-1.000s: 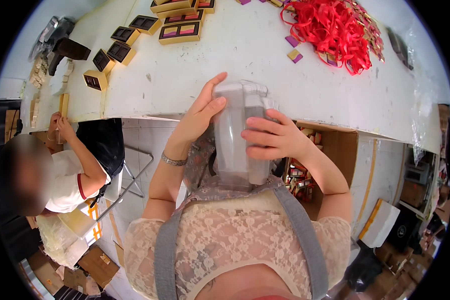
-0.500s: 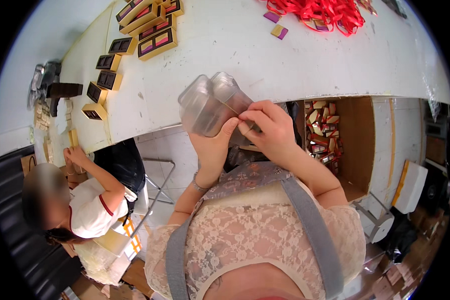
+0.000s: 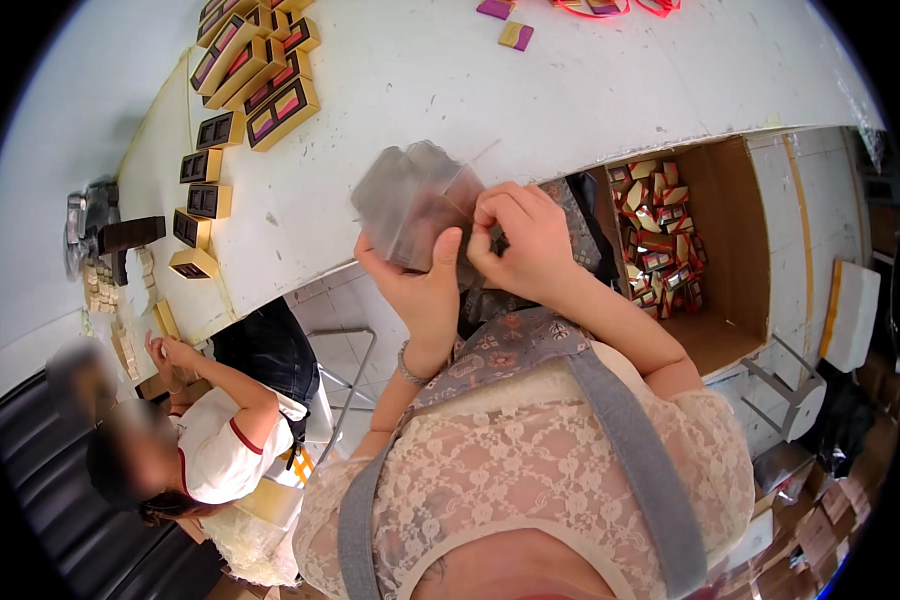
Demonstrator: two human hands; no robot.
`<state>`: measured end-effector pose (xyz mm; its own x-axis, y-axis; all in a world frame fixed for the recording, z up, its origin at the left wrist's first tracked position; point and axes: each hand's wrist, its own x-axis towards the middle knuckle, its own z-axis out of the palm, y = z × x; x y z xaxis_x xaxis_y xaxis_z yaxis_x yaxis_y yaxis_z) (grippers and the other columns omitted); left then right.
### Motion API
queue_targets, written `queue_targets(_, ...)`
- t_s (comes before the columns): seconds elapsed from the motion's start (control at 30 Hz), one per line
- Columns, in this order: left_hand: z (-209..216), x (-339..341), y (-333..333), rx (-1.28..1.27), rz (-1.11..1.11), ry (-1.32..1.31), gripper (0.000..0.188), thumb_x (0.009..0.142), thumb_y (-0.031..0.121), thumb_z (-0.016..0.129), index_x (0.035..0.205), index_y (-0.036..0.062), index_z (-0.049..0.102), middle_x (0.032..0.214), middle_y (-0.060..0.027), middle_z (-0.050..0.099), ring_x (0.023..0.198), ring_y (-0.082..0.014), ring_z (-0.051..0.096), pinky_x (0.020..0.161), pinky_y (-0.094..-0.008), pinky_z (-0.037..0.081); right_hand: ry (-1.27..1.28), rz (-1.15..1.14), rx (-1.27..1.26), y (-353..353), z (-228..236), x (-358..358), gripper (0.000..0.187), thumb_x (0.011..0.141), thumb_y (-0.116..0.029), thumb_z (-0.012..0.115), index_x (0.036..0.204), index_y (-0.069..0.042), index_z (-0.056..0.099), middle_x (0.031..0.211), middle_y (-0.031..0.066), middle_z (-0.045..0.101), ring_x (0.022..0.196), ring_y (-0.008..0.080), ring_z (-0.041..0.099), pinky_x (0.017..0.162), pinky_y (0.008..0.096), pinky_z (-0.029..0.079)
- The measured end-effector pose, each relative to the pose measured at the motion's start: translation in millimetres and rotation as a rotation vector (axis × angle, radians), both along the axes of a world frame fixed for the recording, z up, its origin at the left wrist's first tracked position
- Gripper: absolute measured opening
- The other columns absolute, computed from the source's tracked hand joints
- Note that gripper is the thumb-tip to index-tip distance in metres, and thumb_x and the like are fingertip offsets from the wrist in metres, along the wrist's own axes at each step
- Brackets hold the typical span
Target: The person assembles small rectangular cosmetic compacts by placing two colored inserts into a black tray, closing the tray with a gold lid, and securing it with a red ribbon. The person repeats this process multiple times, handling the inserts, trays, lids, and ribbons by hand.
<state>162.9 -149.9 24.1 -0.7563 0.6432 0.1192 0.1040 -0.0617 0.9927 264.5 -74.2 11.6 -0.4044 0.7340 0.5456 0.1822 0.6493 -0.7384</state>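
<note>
My left hand [image 3: 418, 298] grips a stack of clear plastic blister trays [image 3: 395, 205] from below, its thumb against the near side. The stack is tilted and held above the table's front edge. My right hand [image 3: 526, 245] is closed beside it, thumb and fingers pinched together. A thin yellowish band [image 3: 458, 207] runs across the trays toward the right fingers. It looks like a rubber band, though blur hides its end.
On the white table [image 3: 400, 90], gold boxes with dark inserts [image 3: 283, 113] stand at far left. Red ribbon [image 3: 595, 8] and small squares [image 3: 516, 36] lie at the back. An open carton [image 3: 735, 230] of small packets is right. A co-worker [image 3: 232, 445] sits at left.
My view has shifted, so the boxes sit farther left and more of the carton shows. The tray stack has turned between my hands. My right fingers have moved slightly away from the left thumb.
</note>
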Motion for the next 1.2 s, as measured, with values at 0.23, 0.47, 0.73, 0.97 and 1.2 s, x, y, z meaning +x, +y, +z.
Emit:
queue_targets(0.23,-6.4,-9.9,-11.2,-0.116,-0.081,-0.077,0.065,0.079,0.013,0.079,0.127,0.0005,0.035,0.118,-0.0106,0.048,0.108,-0.0178,0.051,0.093,-0.0314,0.043,0.000,0.262,-0.994,10.5,9.5,34.7,0.017,0.084,-0.017,0.070,0.089,-0.003,0.059,0.074,0.0055,0.064,0.065,0.0117,0.061,0.062,0.0276,0.049)
queue_targets(0.47,-14.3,13.1,-5.2,-0.066,0.058,-0.182,0.067,0.076,0.008,0.080,0.127,0.0010,0.037,0.119,-0.0111,0.050,0.107,-0.0179,0.053,0.092,-0.0308,0.045,-0.082,-0.111,-0.161,-14.4,-15.6,12.5,0.012,0.071,-0.010,0.073,0.079,-0.008,0.063,0.074,0.0028,0.061,0.059,0.0189,0.062,0.051,0.0287,0.050)
queue_targets(0.73,-33.0,20.2,-11.3,-0.094,-0.030,0.009,0.073,0.077,0.010,0.080,0.129,0.0026,0.029,0.124,-0.0132,0.044,0.111,-0.0195,0.050,0.094,-0.0332,0.045,-0.114,-0.138,-0.078,-16.8,-18.2,21.0,0.013,0.072,-0.004,0.067,0.078,-0.007,0.056,0.071,0.0052,0.058,0.057,0.0224,0.059,0.051,0.0310,0.048)
queue_targets(0.97,-21.6,26.5,-8.4,-0.020,-0.009,-0.207,0.073,0.074,0.008,0.081,0.130,0.0011,0.033,0.121,-0.0123,0.049,0.110,-0.0198,0.051,0.094,-0.0329,0.044,0.064,0.132,-0.952,-25.3,-16.5,37.8,0.012,0.080,-0.009,0.065,0.086,-0.005,0.055,0.071,0.0078,0.062,0.060,0.0211,0.062,0.052,0.0284,0.045)
queue_targets(1.2,-24.0,-2.4,-23.8,-0.171,-0.266,-0.135,0.069,0.072,0.009,0.083,0.125,0.0004,0.039,0.116,-0.0115,0.055,0.107,-0.0178,0.055,0.090,-0.0309,0.047,-0.143,0.577,-0.707,22.1,22.1,76.2,0.011,0.084,-0.016,0.067,0.088,-0.007,0.064,0.070,-0.0007,0.061,0.068,0.0095,0.057,0.063,0.0243,0.045)
